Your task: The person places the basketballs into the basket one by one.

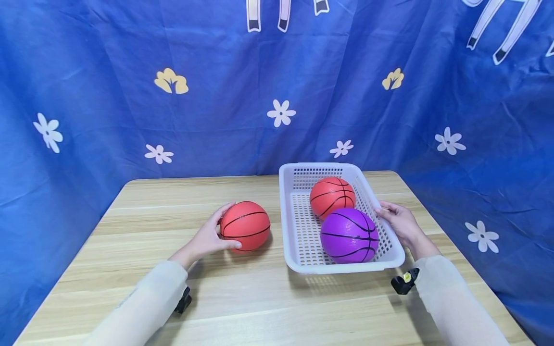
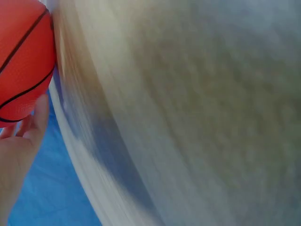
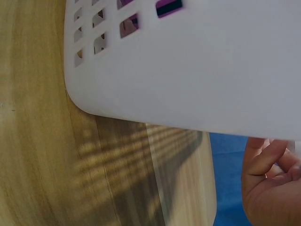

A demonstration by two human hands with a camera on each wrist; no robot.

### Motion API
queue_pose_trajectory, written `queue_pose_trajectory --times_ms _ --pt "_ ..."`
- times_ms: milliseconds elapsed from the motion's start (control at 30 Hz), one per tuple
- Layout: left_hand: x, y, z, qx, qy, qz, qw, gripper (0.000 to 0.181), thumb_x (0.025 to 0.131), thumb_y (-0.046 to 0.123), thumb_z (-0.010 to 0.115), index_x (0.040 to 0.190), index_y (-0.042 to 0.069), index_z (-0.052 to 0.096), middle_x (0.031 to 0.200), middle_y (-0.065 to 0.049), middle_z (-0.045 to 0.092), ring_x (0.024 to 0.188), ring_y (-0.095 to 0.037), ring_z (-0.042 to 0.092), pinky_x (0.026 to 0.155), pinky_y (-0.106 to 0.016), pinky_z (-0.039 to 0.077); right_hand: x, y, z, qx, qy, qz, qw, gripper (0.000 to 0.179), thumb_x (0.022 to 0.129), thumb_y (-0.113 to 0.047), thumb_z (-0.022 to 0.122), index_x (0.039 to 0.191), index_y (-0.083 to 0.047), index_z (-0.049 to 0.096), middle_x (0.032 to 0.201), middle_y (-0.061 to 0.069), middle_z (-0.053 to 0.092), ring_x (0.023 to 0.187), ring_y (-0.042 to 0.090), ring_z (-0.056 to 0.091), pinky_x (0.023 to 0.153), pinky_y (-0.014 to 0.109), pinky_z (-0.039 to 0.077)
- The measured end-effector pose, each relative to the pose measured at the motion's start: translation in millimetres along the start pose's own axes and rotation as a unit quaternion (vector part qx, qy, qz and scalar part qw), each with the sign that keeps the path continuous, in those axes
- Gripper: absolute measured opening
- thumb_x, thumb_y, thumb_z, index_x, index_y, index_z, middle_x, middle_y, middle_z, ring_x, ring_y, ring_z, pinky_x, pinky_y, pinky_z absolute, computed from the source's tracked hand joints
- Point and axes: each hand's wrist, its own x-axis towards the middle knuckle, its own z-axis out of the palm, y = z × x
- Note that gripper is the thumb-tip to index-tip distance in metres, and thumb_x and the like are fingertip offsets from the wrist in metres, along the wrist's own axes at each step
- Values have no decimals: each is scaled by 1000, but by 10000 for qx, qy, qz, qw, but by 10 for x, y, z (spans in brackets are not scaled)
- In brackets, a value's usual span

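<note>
On the left, my left hand (image 1: 213, 234) holds a red toy basketball (image 1: 245, 226) by its left side, thumb at the front and fingers round the back. The left wrist view shows part of that ball (image 2: 23, 61) at its upper left edge, with the fingertips against it. A white plastic basket (image 1: 298, 265) with slotted walls stands to the right. In it lie a second red basketball (image 1: 332, 194) and, nearer me, a purple basketball (image 1: 349, 235). My right hand (image 1: 400, 223) grips the basket's right rim; in the right wrist view its fingers are curled under the edge.
All this is on a light wood-grain table (image 1: 242, 307). A blue curtain (image 1: 216, 120) printed with flowers hangs behind the table and along its sides. Small black devices are strapped under both wrists.
</note>
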Motion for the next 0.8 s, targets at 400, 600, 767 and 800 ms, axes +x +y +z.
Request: queue_pose_trajectory --times_ms 400,600,767,800 --pt "57 82 -43 467 78 40 9989 93 66 18 89 144 23 38 132 -11 47 115 -34 45 80 -45 53 -7 8 4 -23 -2 -10 10000 56 97 -23 56 143 4 37 125 28 53 83 9 65 74 30 55" --pt "147 216 -112 255 106 151 9995 91 69 14 86 144 23 37 131 -11 47 115 -32 44 78 -43 54 4 12 -1 23 -3 -8 10000 55 98 -23 56 142 4 38 122 25 56 83 9 65 75 31 55" --pt "269 398 -163 239 199 427 9986 89 70 11 85 145 22 37 129 -11 49 112 -30 47 78 -42 54 13 12 -12 71 -7 22 10000 56 97 -23 57 143 3 37 119 20 59 84 9 65 75 31 55" --pt "295 443 -166 215 212 484 9984 89 70 11 85 145 22 37 129 -11 49 111 -30 47 78 -41 54 14 12 -14 77 -10 25 10000 57 97 -23 57 143 3 37 120 20 59 84 9 65 75 31 55"
